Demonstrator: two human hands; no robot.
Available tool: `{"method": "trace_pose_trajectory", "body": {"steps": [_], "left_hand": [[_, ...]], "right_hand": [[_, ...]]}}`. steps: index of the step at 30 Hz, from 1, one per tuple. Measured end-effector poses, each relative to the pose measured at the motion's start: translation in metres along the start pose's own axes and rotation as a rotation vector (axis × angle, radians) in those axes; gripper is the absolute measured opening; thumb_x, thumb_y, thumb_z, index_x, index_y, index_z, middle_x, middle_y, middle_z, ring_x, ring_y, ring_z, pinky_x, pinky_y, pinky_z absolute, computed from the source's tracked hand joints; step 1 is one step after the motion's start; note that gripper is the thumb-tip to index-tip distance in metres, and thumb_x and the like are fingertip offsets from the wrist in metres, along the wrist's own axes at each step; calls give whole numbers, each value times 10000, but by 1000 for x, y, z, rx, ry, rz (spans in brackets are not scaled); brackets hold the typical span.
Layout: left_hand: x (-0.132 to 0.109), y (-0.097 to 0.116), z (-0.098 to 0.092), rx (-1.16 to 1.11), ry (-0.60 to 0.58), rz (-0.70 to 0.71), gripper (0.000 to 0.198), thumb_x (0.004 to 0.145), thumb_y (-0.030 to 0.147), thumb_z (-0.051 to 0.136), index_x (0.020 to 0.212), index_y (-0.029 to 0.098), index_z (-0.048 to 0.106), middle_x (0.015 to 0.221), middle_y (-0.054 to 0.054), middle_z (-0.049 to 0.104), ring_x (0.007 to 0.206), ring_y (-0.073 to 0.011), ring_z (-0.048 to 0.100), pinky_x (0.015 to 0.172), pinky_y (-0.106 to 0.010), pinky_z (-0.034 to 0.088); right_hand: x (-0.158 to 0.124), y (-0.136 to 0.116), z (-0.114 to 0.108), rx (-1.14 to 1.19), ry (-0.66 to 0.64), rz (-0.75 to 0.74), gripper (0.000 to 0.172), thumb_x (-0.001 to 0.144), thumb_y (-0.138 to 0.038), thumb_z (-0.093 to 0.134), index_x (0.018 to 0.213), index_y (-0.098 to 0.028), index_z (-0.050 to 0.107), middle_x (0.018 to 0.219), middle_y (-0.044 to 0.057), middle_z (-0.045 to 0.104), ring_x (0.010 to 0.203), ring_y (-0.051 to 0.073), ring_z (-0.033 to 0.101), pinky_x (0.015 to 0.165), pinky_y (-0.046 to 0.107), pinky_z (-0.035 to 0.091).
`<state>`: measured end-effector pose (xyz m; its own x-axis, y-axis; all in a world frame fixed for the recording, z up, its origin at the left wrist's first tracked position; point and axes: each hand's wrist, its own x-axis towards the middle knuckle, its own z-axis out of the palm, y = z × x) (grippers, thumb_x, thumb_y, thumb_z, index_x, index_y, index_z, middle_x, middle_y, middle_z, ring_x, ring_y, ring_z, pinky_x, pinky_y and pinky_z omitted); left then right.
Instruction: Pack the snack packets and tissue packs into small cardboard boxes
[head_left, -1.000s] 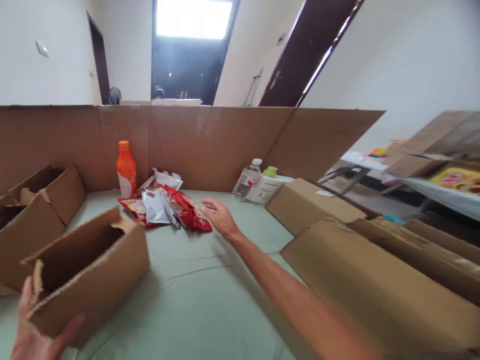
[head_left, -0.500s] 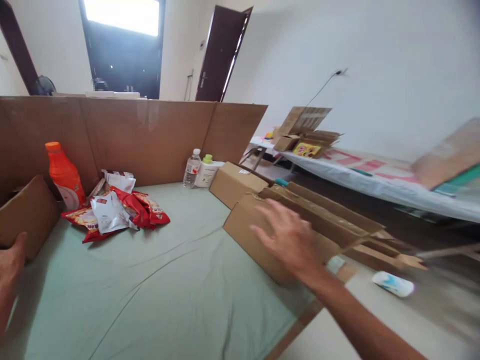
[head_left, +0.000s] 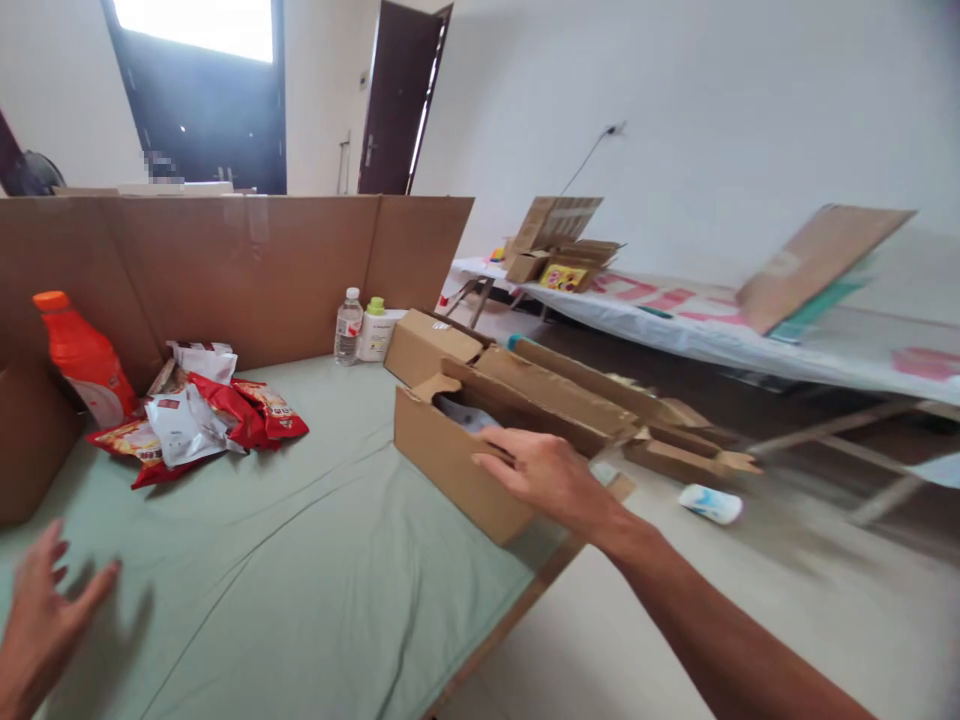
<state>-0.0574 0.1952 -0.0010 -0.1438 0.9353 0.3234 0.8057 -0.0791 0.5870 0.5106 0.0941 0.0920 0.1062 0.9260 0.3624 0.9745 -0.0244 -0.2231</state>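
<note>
My right hand (head_left: 544, 475) is at the near cardboard box (head_left: 457, 475) on the table's right side. Its fingers reach over the box's front rim and its thumb lies along the outer wall, so it grips that edge. Inside the open top shows a greyish thing (head_left: 466, 412), mostly hidden by the box wall. My left hand (head_left: 52, 615) hovers above the cloth at the lower left, fingers spread, holding nothing. Nearest to it is another cardboard box (head_left: 34, 445), cut off by the left edge.
Red and white snack packets (head_left: 199, 415) lie by a leaning orange bottle (head_left: 86, 360). A clear water bottle (head_left: 348, 330) and a green-capped white bottle (head_left: 375, 332) stand behind. A cardboard screen (head_left: 300, 270) closes the back. A white roll (head_left: 711, 504) lies on the floor at right.
My left hand has let go of the left box and opened. My right hand has shifted from the near box's face to its rim, and the box's inside now shows. The view has turned right.
</note>
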Motion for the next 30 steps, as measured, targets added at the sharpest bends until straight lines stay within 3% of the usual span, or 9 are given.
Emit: {"method": "trace_pose_trajectory", "body": {"steps": [3, 6, 10, 13, 16, 20, 22, 25, 30], "left_hand": [[-46, 29, 11, -83, -162, 323, 879, 867, 658, 620, 1578, 276, 272, 1579, -181, 395, 1405, -436, 484, 1088, -667, 473], [-81, 66, 15, -157, -342, 506, 1000, 863, 686, 647, 1627, 360, 90, 1674, -194, 250, 1490, -459, 366, 1123, -719, 392], [-104, 95, 5, -349, -606, 491, 1260, 721, 846, 659, 1631, 358, -64, 1728, -196, 58, 1551, -485, 178, 1171, -738, 268], [-115, 91, -6, -453, -733, 417, 1301, 717, 832, 687, 1632, 331, -90, 1729, -187, 78, 1540, -488, 210, 1175, -715, 287], [-130, 81, -14, -398, -722, 415, 1221, 798, 717, 706, 1628, 340, -106, 1730, -165, 106, 1537, -475, 240, 1192, -699, 281], [-143, 82, -19, -346, -675, 466, 1153, 869, 592, 700, 1618, 349, -142, 1717, -160, 161, 1528, -442, 299, 1199, -651, 335], [-146, 86, -17, -364, -649, 488, 1125, 881, 575, 687, 1621, 353, -131, 1708, -158, 184, 1522, -435, 316, 1192, -642, 358], [-149, 91, -12, -391, -609, 481, 1065, 907, 541, 655, 1625, 359, -111, 1697, -159, 205, 1517, -433, 330, 1181, -645, 376], [-152, 90, -7, -408, -599, 449, 1141, 859, 560, 716, 1624, 367, -108, 1674, -158, 262, 1508, -436, 347, 1188, -636, 373]], "right_hand": [[-22, -38, -5, 130, 19, -234, 197, 926, -254, 542, 941, -223, 736, 857, 56, 779, 761, 204, 730, 711, 288, 537], [-43, -77, -13, 337, -97, -462, 190, 965, -230, 541, 950, -193, 726, 825, 55, 755, 762, 180, 701, 713, 275, 517], [-50, -119, -20, 744, -489, -720, 359, 1041, -439, 505, 957, -170, 727, 809, 49, 747, 756, 155, 675, 702, 263, 499], [-42, -135, -20, 828, -644, -731, 409, 1065, -441, 445, 1121, -134, 710, 1075, 112, 766, 979, 179, 701, 875, 288, 528], [-36, -151, -17, 555, -688, -699, 485, 985, -370, 595, 1380, -88, 589, 1396, 212, 637, 1285, 291, 601, 1073, 416, 472], [-42, -184, -8, 225, -908, -776, 819, 872, -302, 708, 1577, -72, 359, 1353, 245, 655, 1216, 357, 641, 1015, 464, 513], [-50, -200, 1, 68, -878, -761, 741, 889, -161, 621, 1573, -61, 355, 1277, 248, 688, 1134, 346, 677, 975, 464, 521], [-58, -211, 19, -36, -815, -716, 547, 870, -38, 519, 1416, -80, 537, 1154, 224, 725, 1029, 327, 700, 872, 439, 533], [-52, -199, 29, 234, -824, -640, 168, 855, -79, 542, 948, -167, 651, 913, 105, 753, 798, 206, 678, 716, 301, 494]]}}
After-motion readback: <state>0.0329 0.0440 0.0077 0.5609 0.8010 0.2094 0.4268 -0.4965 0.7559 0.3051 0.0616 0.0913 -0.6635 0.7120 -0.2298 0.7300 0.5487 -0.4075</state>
